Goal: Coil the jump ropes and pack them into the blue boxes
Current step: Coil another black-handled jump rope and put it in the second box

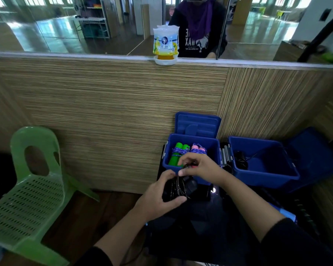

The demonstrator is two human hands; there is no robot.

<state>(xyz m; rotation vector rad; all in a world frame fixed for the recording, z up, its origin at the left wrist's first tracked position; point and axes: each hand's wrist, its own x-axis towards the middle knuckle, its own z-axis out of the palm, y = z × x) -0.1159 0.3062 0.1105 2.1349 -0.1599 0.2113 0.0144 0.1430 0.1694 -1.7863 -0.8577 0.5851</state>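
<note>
**Wearer: what's visible**

Two bare forearms enter from the bottom edge. Left hand [158, 196] and right hand [202, 167] are bare: no gloves, rings, watch or bands seen. Nails short, plain. Black long sleeve on the left arm [96, 256] is pushed up to near the elbow; matching black long sleeve on the right arm [296, 244] likewise ends near the elbow. Fabric looks soft and matte, no print or cuff detail visible. Dark clothing below, detail too dim to tell.
</note>
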